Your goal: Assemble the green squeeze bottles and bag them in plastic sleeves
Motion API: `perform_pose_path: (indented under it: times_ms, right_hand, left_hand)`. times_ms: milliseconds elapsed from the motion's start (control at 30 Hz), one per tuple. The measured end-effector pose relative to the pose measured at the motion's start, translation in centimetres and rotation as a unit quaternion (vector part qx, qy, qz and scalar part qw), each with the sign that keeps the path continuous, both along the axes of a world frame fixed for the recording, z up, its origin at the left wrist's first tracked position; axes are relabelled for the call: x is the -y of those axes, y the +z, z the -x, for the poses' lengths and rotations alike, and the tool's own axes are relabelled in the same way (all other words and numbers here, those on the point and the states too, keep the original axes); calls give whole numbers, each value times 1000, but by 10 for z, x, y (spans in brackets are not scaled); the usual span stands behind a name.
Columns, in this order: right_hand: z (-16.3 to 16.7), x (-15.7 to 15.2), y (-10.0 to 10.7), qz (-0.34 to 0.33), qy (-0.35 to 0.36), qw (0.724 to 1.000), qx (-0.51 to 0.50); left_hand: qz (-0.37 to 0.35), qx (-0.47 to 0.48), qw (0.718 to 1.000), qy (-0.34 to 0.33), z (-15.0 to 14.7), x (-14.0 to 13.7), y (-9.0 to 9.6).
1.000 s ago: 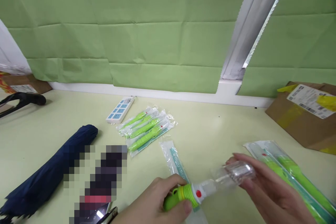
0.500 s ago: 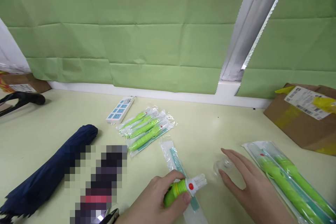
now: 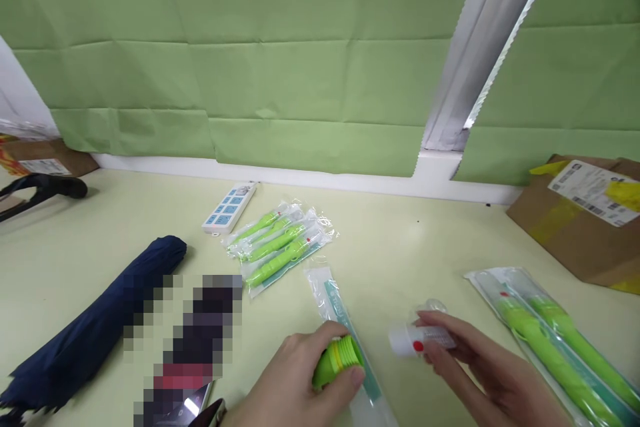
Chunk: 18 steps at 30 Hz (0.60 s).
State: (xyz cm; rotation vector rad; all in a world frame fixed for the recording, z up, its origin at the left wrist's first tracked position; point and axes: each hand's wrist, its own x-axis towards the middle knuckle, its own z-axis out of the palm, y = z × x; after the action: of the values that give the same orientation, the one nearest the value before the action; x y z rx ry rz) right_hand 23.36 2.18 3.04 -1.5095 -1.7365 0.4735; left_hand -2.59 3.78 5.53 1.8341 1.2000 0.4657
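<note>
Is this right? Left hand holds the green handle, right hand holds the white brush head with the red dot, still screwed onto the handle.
Not quite. The head view shows the white brush head detached: the right hand holds it apart from the green handle, with bare table between them. The left hand does grip the handle, and the red dot is on the head.

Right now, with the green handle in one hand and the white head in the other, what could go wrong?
The clear cap lies loose on the table just behind the right hand, so a nudge might roll it away. The white head is pinched only at the fingertips and could slip. The left hand presses the green handle onto an empty wrapper, which may slide.
</note>
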Motion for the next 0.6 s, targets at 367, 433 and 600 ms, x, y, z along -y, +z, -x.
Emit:
perform_pose_path:
  times_ms: [367,433,600]
  right_hand:
    - [-1,-12,-29,-64,25,970,235]
    - [-3,-11,-23,-75,24,965,250]
    - [1,8,-3,-203,-18,953,223]
  left_hand:
    - [-48,27,998,-15,-5,3,-6]
    - [-28,21,999,-8,-3,3,-8]
    - [-80,55,993,-67,4,-2,-21]
